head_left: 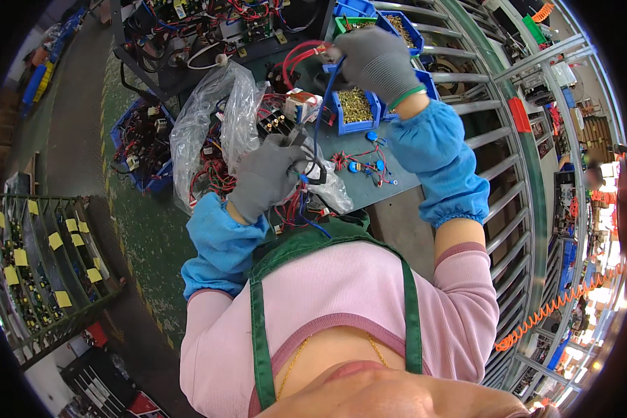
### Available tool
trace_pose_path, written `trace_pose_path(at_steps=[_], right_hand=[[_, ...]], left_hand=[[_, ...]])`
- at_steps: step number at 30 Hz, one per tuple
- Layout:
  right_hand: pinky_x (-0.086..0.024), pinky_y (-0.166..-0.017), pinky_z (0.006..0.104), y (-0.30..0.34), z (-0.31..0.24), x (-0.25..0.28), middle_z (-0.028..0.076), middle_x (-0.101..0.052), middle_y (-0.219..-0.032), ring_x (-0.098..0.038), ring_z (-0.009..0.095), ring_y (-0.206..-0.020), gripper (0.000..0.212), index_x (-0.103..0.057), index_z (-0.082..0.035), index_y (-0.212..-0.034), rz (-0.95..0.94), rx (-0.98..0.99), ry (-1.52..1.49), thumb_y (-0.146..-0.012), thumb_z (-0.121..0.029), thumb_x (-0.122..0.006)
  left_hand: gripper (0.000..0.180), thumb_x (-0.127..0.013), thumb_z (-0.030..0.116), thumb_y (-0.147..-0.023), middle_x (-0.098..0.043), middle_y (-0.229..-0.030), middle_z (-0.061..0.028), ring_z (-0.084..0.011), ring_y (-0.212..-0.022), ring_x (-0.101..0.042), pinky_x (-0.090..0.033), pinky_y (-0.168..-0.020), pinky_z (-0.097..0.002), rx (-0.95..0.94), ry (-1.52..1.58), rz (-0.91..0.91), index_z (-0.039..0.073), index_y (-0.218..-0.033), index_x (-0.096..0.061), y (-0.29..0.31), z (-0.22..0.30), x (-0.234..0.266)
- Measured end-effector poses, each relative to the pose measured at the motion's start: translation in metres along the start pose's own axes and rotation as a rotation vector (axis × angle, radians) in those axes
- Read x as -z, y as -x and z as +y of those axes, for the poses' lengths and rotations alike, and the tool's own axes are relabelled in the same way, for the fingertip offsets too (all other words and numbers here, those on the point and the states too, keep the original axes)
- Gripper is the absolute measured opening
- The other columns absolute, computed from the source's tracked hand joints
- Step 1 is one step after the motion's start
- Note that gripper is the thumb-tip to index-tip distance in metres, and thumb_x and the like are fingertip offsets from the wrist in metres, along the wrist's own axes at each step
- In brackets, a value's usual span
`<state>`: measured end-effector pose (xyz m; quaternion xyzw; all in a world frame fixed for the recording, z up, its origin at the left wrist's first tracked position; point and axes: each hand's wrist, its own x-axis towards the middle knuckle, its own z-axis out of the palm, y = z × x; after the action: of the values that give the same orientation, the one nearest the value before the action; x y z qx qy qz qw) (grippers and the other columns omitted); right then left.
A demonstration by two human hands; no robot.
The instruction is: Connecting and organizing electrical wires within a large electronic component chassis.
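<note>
Both my hands wear grey gloves. My left hand [268, 174] is closed on a dark wired part [296, 139], whose exact kind its fingers hide. Higher up and to the right, my right hand [377, 63] is closed at its fingertips on wires; a blue wire [318, 115] runs down from there toward the left hand. Red wires [301, 57] loop beside the same fingertips. Below the right hand stands a blue bin [359, 127] of small brass-coloured screws. Several blue disc-shaped components [355, 167] with thin leads lie on the grey worktop [397, 184].
A clear plastic bag [205, 115] and bundled red wires [216, 177] lie left of my hands. Beyond them stands an open black chassis [146, 66] full of wiring. A blue bin [161, 180] of dark parts is at left, a metal roller conveyor [498, 164] at right.
</note>
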<state>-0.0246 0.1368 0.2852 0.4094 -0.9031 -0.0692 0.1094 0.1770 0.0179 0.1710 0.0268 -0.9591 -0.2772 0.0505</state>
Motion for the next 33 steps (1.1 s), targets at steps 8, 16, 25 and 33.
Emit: trace_pose_path(at_steps=[8,16,25,33], right_hand=[[-0.053,-0.077,0.0427,-0.032,0.092,-0.014,0.010,-0.069,-0.097,-0.067,0.029,-0.088,0.029,-0.067,-0.018,-0.108,0.385,-0.198,-0.152,-0.091,-0.037,-0.054],[-0.049,-0.077,0.0389,-0.036,0.085,0.003,0.021,-0.065,-0.094,-0.062,0.039,-0.090,0.018,-0.063,-0.001,-0.099,0.545,0.069,-0.675,-0.084,-0.009,-0.059],[-0.049,-0.074,0.0307,-0.043,0.116,0.048,0.016,-0.069,-0.089,-0.064,0.019,-0.083,0.019,-0.066,-0.001,-0.106,0.448,0.187,-0.597,-0.091,-0.010,-0.058],[-0.051,-0.079,0.0235,-0.056,0.240,0.005,0.003,-0.063,-0.106,-0.062,0.011,-0.091,0.036,-0.058,-0.006,-0.123,0.418,-0.333,-1.165,-0.088,-0.005,-0.052]], left_hand=[[0.020,-0.066,0.024,-0.083,-0.062,-0.092,-0.0172,-0.0334,-0.086,-0.061,-0.049,-0.074,-0.0399,0.026,0.309,0.083,0.009,-0.095,-0.068,0.017,-0.023,0.012],[0.026,-0.061,0.023,-0.086,-0.060,-0.090,-0.0177,-0.0302,-0.087,-0.059,-0.046,-0.078,-0.0386,0.042,0.388,0.007,0.001,-0.098,-0.067,0.022,-0.034,0.011],[0.024,-0.062,0.023,-0.085,-0.060,-0.088,-0.0171,-0.0307,-0.084,-0.058,-0.046,-0.076,-0.0387,0.050,0.372,0.045,0.001,-0.094,-0.066,0.025,-0.040,0.008],[0.021,-0.065,0.021,-0.083,-0.061,-0.087,-0.0171,-0.0324,-0.083,-0.060,-0.049,-0.075,-0.0388,0.116,0.360,0.048,0.004,-0.095,-0.068,0.040,-0.055,0.013]])
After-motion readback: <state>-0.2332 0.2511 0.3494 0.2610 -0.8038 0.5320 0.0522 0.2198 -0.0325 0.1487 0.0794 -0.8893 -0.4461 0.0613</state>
